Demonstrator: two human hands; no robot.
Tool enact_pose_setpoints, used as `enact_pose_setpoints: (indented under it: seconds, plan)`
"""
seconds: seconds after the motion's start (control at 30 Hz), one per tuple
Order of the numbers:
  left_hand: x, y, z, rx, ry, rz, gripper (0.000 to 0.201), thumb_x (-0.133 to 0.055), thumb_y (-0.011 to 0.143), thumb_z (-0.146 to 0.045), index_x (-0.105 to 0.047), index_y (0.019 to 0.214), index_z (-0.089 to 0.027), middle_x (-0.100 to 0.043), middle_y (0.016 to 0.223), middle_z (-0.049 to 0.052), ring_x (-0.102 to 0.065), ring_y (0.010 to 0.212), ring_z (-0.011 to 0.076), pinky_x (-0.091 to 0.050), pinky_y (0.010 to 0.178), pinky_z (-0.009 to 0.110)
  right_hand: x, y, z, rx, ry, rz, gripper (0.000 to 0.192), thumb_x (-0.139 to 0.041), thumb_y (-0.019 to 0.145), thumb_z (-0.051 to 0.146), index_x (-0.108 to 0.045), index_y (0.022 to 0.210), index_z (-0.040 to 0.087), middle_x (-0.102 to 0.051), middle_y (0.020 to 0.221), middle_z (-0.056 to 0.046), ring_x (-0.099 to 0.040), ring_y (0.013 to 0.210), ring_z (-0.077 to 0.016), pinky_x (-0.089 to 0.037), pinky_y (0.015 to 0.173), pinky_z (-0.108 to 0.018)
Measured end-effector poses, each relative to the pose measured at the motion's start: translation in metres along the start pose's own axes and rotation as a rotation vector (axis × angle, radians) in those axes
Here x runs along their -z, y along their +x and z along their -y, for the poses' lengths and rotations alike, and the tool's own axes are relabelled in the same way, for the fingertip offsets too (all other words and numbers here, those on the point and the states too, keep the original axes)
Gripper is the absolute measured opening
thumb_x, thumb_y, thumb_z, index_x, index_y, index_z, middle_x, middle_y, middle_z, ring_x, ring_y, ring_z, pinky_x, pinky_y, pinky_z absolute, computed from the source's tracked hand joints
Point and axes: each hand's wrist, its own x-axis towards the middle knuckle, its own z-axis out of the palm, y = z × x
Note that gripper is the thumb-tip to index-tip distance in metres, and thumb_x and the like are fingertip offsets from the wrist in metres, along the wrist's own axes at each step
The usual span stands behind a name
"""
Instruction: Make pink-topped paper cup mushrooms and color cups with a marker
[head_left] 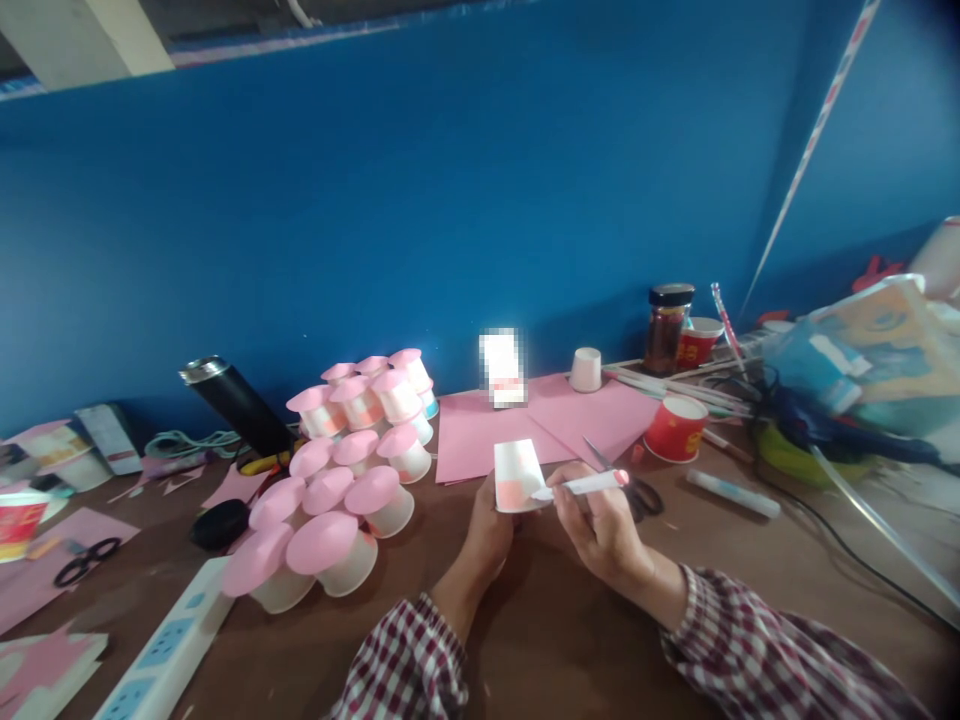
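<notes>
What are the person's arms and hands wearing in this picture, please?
Both arms wear long sleeves in a red, white and dark plaid check, ending at the wrists. The left hand and right hand are bare: no gloves, rings or watch that I can see.

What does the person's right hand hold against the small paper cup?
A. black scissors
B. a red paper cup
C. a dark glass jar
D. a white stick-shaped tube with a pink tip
D: the right hand grips a white tube with a pink tip, its end touching the small paper cup held by the left hand.
</notes>
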Motion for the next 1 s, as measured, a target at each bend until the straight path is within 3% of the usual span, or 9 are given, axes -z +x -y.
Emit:
enact_pose_setpoints:
  seconds: [0.2, 0.67, 1.0]
  plan:
    - [-0.0001, 0.0018, 0.0043, 0.021, -0.063, -0.032, 0.012, -0.064, 0.068, -0.024, -0.057, 0.071, -0.014, -0.056, 0.063, -0.002, -0.047, 0.057, 0.0089, -0.037, 0.053, 0.021, -0.0003, -0.0006, 0.0018, -0.012, 0.001, 0.012, 0.011, -0.042, 0.089, 0.015, -0.051, 0.084, 0.017, -0.055, 0.072, -0.003, -0.052, 0.065, -0.014, -0.041, 0.064, -0.026]
    - [0.0001, 0.0009, 0.0019, 0.034, -0.051, 0.035, 0.014, -0.062, 0.075, -0.026, -0.06, 0.08, -0.013, -0.062, 0.075, 0.003, -0.054, 0.067, 0.0119, -0.044, 0.062, 0.024, 0.0001, -0.0004, -0.0013, -0.029, 0.001, -0.028, 0.01, -0.043, 0.089, 0.014, -0.051, 0.085, 0.017, -0.058, 0.071, -0.002, -0.055, 0.065, -0.0141, -0.043, 0.066, -0.025]
    - [-0.0006, 0.0, -0.0003, 0.023, -0.017, 0.044, 0.017, -0.066, 0.072, -0.028, -0.062, 0.077, -0.012, -0.062, 0.072, 0.003, -0.052, 0.062, 0.0114, -0.043, 0.059, 0.025, 0.0007, 0.0003, -0.001, -0.046, -0.03, -0.068, 0.01, -0.042, 0.089, 0.017, -0.052, 0.086, 0.018, -0.059, 0.071, -0.003, -0.056, 0.063, -0.0143, -0.045, 0.063, -0.026]
